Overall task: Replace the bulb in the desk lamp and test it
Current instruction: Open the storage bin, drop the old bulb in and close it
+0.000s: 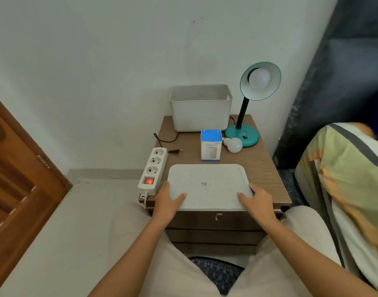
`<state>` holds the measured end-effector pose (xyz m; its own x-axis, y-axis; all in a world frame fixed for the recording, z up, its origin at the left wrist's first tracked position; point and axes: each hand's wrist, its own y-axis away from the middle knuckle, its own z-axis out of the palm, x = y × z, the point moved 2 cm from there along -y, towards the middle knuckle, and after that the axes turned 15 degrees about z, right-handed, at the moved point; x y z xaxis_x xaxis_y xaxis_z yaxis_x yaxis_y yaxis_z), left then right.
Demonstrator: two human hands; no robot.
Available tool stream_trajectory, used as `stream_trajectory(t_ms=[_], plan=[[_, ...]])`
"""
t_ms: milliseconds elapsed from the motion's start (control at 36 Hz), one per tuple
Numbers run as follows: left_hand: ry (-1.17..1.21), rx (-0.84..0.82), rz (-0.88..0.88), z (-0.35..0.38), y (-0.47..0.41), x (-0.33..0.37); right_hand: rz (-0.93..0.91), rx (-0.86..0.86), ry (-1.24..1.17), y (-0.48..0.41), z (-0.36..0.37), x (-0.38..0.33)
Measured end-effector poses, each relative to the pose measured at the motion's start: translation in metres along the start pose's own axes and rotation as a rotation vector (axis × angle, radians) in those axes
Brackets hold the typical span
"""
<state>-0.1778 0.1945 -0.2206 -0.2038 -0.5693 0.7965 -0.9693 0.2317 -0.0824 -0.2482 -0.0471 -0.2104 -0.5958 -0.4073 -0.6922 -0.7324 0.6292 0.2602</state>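
A teal desk lamp (244, 133) stands at the back right of a wooden nightstand (263, 168), its shade turned toward me with an unlit white bulb (259, 78) in the socket. A loose white bulb (234, 144) lies by the lamp's base. The lamp's black plug (174, 150) lies unplugged beside a white power strip (153, 170) whose red switch glows. A flat white lid (208, 186) lies at the front of the nightstand. My left hand (167, 201) grips its near left corner and my right hand (257, 202) its near right corner.
A white open bin (201, 108) stands against the wall behind a blue and white box (211, 147). A wooden door (16, 179) is at the left, a bed with a striped cover (342, 179) at the right. My knees flank the nightstand's drawers.
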Motion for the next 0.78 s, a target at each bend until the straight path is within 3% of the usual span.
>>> stream_trajectory(t_ms=[583,778], plan=[[-0.233,-0.026,0.009,0.020,-0.037,-0.006,0.022,0.030,0.103,-0.035,0.014,-0.023],[-0.231,0.003,0.154,0.013,-0.069,0.025,0.030,0.033,0.074,-0.059,0.005,-0.038]])
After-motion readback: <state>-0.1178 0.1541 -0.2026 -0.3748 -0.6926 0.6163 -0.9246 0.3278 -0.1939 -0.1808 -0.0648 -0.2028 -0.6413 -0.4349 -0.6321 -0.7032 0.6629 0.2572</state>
